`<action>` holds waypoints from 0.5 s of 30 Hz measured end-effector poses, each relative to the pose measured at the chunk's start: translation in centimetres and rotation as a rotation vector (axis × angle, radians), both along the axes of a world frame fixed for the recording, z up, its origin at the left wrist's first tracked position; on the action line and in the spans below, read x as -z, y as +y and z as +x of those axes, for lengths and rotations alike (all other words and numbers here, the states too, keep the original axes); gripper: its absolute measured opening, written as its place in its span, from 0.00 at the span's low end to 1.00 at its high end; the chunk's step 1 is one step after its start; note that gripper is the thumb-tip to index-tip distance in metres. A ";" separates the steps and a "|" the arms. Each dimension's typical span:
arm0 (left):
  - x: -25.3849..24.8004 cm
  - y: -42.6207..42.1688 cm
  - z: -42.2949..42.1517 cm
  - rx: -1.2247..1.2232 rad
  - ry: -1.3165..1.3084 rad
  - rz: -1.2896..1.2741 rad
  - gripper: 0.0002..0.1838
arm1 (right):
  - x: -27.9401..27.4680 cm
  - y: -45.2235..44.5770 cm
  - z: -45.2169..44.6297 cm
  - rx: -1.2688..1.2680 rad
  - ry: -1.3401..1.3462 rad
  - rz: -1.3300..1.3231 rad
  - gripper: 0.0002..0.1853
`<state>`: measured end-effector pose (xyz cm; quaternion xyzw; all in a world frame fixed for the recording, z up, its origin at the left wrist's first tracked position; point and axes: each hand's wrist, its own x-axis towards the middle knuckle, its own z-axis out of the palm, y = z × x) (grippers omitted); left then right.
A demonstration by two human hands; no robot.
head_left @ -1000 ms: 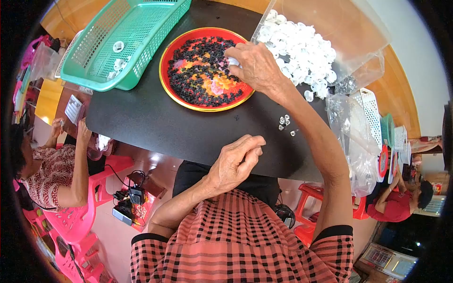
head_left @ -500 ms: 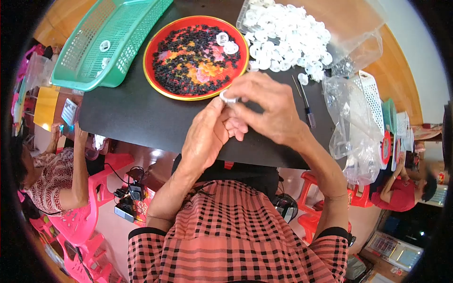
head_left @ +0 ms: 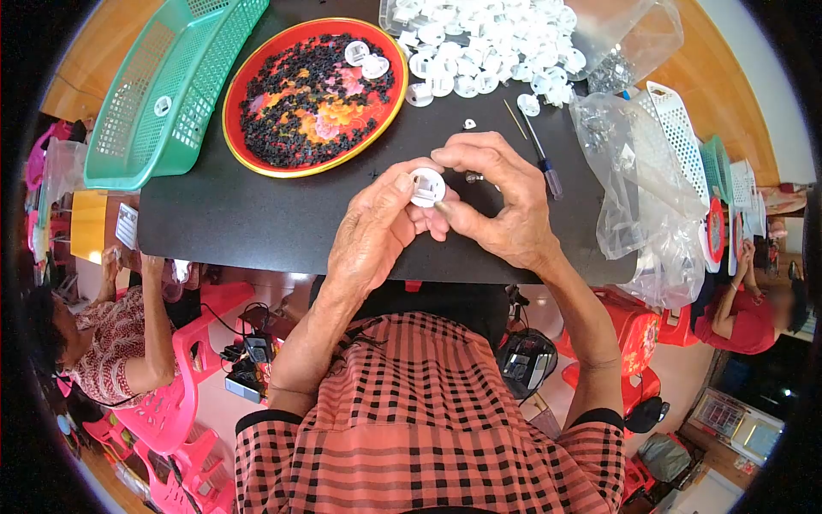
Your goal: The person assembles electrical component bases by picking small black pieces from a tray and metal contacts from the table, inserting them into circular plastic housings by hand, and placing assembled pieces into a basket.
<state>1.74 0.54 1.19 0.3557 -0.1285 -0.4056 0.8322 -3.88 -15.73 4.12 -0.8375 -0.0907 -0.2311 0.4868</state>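
Pinched between the thumb and fingers of my left hand [head_left: 377, 223] is a small round white plastic part [head_left: 428, 188], its slotted face turned up. My right hand [head_left: 505, 201] curves around the far side of it, thumb and index finger spread apart. The right thumb tip lies at the part's lower right edge; whether it touches cannot be told. Beyond my hands, a red flowered tray [head_left: 231, 120] holds many tiny black pieces and two white round parts [head_left: 374, 66]. A heap of similar white parts [head_left: 488, 51] lies at the back of the dark table [head_left: 282, 223].
A green basket [head_left: 128, 182] with a white part inside stands at the back left. On the right lie a screwdriver [head_left: 549, 171], a thin stick [head_left: 515, 120] and clear plastic bags [head_left: 612, 206]. People sit at left [head_left: 128, 343] and right [head_left: 745, 317].
My right hand has drawn back to the right and its fingers have spread. The white part now shows face up in my left hand. The view has shifted slightly.
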 end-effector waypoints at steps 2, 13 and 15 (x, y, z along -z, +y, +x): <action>-0.1 -0.2 -0.2 -0.004 -0.045 0.033 0.23 | 0.1 -0.1 -0.1 0.020 -0.054 -0.037 0.21; 0.3 -0.4 -0.4 0.004 -0.054 0.135 0.24 | 1.2 -0.7 -0.4 -0.048 -0.066 -0.107 0.25; 0.3 -0.3 -0.3 0.017 -0.048 0.134 0.24 | 1.0 -0.7 -0.4 -0.061 -0.066 -0.087 0.25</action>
